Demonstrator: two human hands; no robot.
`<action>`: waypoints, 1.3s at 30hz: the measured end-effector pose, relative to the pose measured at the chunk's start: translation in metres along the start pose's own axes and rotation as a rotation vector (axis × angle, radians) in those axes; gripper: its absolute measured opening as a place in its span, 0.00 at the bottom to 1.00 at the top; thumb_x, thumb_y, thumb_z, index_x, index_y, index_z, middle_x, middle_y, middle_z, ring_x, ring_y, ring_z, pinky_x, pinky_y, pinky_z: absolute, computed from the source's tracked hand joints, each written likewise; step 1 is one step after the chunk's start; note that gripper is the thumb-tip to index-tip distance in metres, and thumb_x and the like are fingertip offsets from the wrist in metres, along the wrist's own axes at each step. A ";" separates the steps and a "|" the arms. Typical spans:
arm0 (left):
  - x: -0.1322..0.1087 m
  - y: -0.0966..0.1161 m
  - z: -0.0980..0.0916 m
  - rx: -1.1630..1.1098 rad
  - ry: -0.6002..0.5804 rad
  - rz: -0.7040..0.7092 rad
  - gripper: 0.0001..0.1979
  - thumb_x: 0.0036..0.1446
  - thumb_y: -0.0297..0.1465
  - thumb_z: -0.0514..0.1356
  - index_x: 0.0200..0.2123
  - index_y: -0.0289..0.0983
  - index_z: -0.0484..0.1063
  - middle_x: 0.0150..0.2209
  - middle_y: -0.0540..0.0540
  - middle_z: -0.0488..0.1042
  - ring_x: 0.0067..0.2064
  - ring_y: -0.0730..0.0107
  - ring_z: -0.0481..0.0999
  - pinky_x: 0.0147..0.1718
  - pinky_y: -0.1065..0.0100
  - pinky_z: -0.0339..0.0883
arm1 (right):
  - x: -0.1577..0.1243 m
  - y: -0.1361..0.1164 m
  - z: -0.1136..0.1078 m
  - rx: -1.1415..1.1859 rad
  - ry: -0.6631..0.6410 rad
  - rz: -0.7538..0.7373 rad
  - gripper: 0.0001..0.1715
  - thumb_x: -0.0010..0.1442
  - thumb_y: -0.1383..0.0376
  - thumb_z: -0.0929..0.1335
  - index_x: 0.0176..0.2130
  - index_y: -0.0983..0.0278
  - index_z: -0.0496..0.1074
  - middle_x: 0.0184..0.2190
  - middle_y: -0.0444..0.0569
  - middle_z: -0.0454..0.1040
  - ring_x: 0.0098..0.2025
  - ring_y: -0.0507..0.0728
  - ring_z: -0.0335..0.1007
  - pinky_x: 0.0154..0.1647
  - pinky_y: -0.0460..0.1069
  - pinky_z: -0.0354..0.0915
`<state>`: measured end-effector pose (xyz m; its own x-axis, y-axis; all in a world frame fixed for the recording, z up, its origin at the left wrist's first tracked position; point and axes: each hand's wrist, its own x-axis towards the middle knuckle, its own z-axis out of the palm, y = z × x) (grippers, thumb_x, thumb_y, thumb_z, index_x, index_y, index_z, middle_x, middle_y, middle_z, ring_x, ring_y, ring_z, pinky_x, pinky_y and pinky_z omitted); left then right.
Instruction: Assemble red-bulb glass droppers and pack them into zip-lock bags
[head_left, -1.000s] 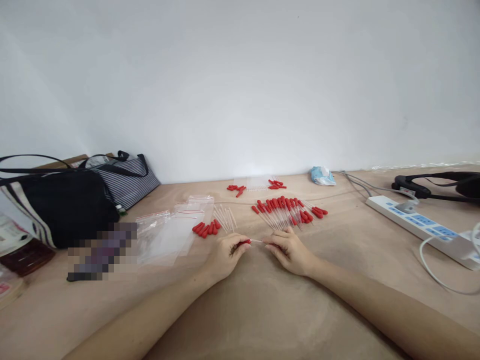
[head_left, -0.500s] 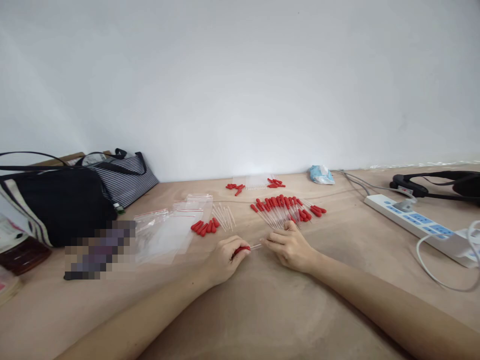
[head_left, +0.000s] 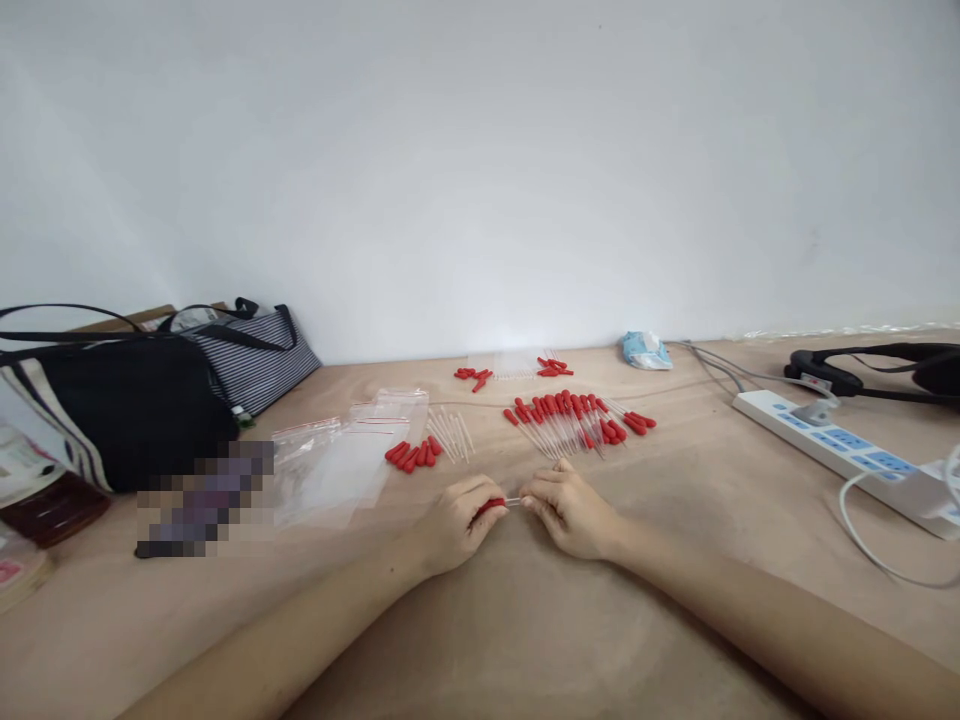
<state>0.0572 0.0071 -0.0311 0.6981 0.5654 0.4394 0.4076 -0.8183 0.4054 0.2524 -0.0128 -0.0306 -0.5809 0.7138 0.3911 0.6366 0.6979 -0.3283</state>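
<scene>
Grip narrow: left hand (head_left: 459,520) curled round red bulb (head_left: 492,504); right hand (head_left: 568,514) pinching clear tube (head_left: 513,501), slim, roughly level.

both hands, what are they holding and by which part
A red bulb, gripped around its body by the left hand, and a thin clear tube at the bulb's end, pinched along its shaft by the right hand.

Left hand (head_left: 459,522) holding red bulb (head_left: 491,504), right hand (head_left: 568,512) pinching thin tube (head_left: 513,502)
</scene>
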 end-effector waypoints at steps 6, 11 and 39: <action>0.003 -0.002 -0.017 0.118 0.062 -0.054 0.12 0.55 0.33 0.55 0.43 0.37 0.66 0.40 0.44 0.69 0.43 0.65 0.67 0.42 0.65 0.61 | 0.007 0.002 -0.018 -0.179 0.016 0.106 0.10 0.56 0.65 0.62 0.29 0.63 0.72 0.27 0.47 0.72 0.34 0.54 0.63 0.35 0.49 0.47; -0.019 -0.029 -0.046 0.482 0.346 -0.300 0.16 0.52 0.35 0.56 0.44 0.37 0.67 0.43 0.42 0.67 0.45 0.58 0.64 0.45 0.57 0.56 | 0.026 0.042 -0.030 -0.187 0.244 0.624 0.15 0.56 0.62 0.59 0.30 0.62 0.73 0.29 0.48 0.75 0.32 0.55 0.68 0.34 0.48 0.52; -0.030 -0.077 -0.068 0.288 0.396 -0.837 0.11 0.49 0.35 0.52 0.33 0.35 0.67 0.30 0.46 0.74 0.31 0.66 0.73 0.30 0.69 0.66 | 0.146 0.005 0.040 -0.045 -0.073 0.831 0.17 0.53 0.61 0.62 0.37 0.70 0.73 0.38 0.62 0.73 0.41 0.65 0.70 0.34 0.54 0.65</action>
<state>-0.0357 0.0604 -0.0210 -0.1110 0.9275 0.3570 0.8477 -0.0992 0.5211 0.1505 0.0977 -0.0095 0.0568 0.9982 -0.0204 0.8910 -0.0599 -0.4500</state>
